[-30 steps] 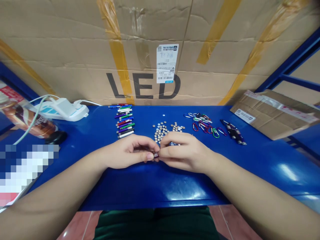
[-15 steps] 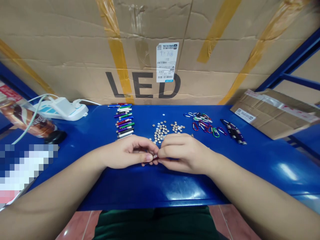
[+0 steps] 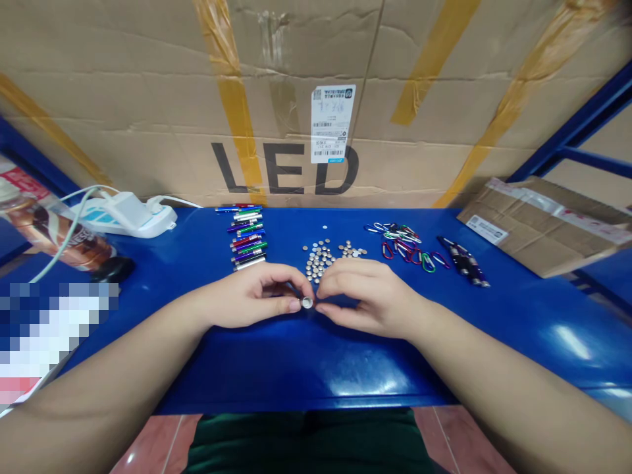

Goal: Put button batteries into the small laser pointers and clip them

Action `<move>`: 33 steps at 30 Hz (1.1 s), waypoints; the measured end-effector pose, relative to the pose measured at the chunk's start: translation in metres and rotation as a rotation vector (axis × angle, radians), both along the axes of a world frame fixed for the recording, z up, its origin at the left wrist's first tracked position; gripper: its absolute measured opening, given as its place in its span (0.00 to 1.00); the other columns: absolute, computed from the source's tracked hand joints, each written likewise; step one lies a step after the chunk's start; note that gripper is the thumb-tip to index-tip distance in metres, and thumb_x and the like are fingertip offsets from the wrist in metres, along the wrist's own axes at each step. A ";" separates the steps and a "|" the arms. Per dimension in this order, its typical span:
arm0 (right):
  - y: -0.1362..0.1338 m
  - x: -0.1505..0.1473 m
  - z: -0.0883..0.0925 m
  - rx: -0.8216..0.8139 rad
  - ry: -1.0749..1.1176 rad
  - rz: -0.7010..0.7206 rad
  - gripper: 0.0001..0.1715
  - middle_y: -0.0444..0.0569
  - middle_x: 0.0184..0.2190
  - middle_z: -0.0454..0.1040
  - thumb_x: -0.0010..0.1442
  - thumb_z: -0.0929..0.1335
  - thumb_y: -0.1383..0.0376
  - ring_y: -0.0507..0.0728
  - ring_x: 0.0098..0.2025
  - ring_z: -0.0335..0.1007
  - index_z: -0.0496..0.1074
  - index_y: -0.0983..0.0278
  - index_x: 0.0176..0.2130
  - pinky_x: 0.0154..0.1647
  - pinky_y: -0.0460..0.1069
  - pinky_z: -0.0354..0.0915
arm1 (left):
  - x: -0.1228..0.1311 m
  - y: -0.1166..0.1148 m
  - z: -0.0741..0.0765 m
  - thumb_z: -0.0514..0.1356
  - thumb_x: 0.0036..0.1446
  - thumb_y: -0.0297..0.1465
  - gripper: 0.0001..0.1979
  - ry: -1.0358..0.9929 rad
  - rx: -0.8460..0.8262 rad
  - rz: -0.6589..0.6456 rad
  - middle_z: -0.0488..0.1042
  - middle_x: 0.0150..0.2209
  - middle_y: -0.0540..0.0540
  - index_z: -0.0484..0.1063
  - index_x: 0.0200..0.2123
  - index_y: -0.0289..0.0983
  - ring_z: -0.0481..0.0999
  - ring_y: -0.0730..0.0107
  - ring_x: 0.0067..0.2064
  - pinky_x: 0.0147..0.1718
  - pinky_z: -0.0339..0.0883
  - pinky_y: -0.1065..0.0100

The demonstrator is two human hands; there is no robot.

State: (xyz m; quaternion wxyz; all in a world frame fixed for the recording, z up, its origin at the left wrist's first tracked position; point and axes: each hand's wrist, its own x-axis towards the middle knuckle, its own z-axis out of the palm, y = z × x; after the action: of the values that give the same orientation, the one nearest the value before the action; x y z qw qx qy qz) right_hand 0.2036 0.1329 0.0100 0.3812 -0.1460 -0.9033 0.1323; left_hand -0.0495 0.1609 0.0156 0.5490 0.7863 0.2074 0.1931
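Your left hand (image 3: 251,296) and right hand (image 3: 370,296) meet low over the blue table (image 3: 316,395), both half curled and neither spread open. Between them, just in front of your fingertips (image 3: 296,305), sits a small silver piece (image 3: 307,303). It may be a single button cell or the round end of something narrow; it is too small to tell. You can't tell from this view which hand really grips it, since the right fingers only just reach it.

Directly beyond your hands lie two loose heaps of button cells (image 3: 318,262), the left heap larger, with one lone cell (image 3: 324,226) farther back. To their left, slim metallic pens (image 3: 247,237) in mixed colours lie side by side in a tidy stack. To the right is a tangle of coloured carabiners (image 3: 399,247), and past it a small group of dark pen-like lights (image 3: 463,266) lies apart.

As things lie, the pens and dark lights sit sorted in their own groups, while many cells remain heaped. A white power strip (image 3: 126,217) and a bottle (image 3: 49,234) stand at the far left, and a flattened parcel (image 3: 538,227) lies at the far right, before a taped cardboard carton (image 3: 286,99) printed "LED".
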 end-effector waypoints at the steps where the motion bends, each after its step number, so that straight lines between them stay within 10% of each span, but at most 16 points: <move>1: 0.001 0.000 0.001 0.007 -0.009 -0.006 0.02 0.51 0.36 0.77 0.69 0.69 0.70 0.55 0.38 0.73 0.74 0.65 0.42 0.42 0.50 0.71 | 0.000 0.000 0.000 0.63 0.66 0.27 0.06 0.001 0.013 -0.003 0.81 0.43 0.44 0.76 0.46 0.35 0.81 0.69 0.44 0.46 0.76 0.70; 13: 0.021 0.057 0.011 -0.201 -0.487 -0.643 0.04 0.51 0.37 0.78 0.63 0.71 0.68 0.62 0.43 0.74 0.79 0.62 0.38 0.50 0.57 0.67 | -0.006 0.001 0.004 0.61 0.67 0.29 0.13 0.153 0.279 0.125 0.81 0.45 0.45 0.76 0.53 0.38 0.80 0.67 0.45 0.47 0.74 0.66; 33: 0.026 0.014 -0.006 -0.240 -0.585 -0.725 0.04 0.53 0.39 0.77 0.64 0.71 0.69 0.63 0.46 0.73 0.80 0.63 0.38 0.52 0.57 0.68 | 0.000 0.002 0.003 0.63 0.64 0.26 0.06 0.254 0.496 0.165 0.78 0.44 0.49 0.74 0.44 0.40 0.76 0.67 0.46 0.48 0.69 0.66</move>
State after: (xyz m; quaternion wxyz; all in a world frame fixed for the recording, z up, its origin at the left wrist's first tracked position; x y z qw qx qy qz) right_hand 0.2180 0.1584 0.0036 0.1132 -0.5257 -0.8418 0.0474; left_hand -0.0499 0.1631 0.0188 0.2920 0.8949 0.2844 0.1818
